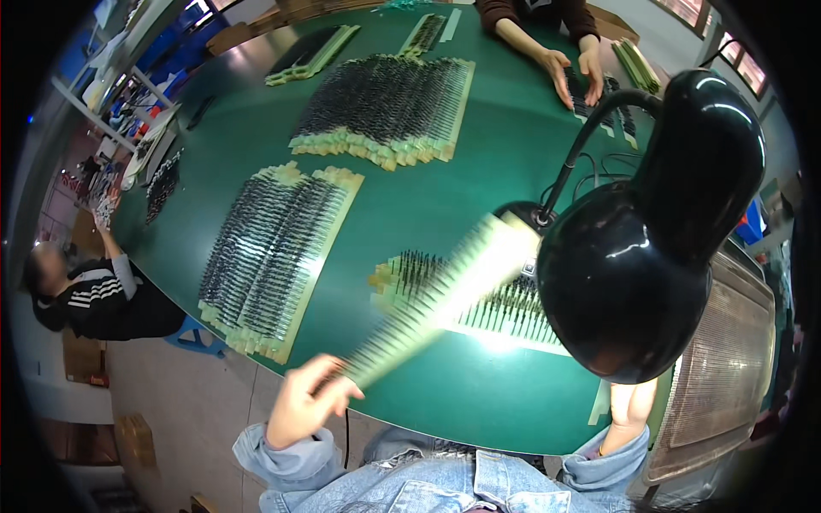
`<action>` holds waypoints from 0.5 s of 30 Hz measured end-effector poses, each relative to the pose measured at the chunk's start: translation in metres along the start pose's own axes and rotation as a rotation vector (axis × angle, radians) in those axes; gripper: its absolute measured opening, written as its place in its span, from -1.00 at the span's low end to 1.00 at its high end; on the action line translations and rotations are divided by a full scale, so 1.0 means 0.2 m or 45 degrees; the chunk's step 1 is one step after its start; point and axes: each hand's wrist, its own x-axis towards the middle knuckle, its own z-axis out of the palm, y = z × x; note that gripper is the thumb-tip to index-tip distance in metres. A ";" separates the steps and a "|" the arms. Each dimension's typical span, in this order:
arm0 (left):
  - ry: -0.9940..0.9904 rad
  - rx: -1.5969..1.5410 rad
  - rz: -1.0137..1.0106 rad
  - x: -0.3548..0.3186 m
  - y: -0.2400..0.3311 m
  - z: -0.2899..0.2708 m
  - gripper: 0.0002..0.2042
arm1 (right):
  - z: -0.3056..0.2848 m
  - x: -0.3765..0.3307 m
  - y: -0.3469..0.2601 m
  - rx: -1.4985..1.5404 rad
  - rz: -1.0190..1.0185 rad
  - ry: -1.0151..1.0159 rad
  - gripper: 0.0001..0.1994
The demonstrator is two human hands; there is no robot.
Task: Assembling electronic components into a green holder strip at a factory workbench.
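Note:
My left hand (310,398), at the table's near edge, is closed on one end of a pale green strip (419,312) with a row of thin dark pins along its side. The strip slants up to the right under the lamp light, and its far end is blurred and overexposed. Beneath it lies a row of similar pin strips (410,267) on the green table. The black lamp head (624,282) hides the fingers of my right hand (631,403); only its wrist side shows. Beside that wrist lies a short pale green piece (600,402).
Stacks of pin strips lie at left (274,248) and farther back (385,103) on the table (410,205). A mesh tray (723,376) stands at right. Across the table, a co-worker's hands (573,73) are over more strips. Another person (85,286) sits at left.

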 end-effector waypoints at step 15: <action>1.150 1.289 0.412 0.31 -0.21 -0.16 -0.69 | -0.01 0.03 0.10 -1.435 -0.513 0.006 -0.44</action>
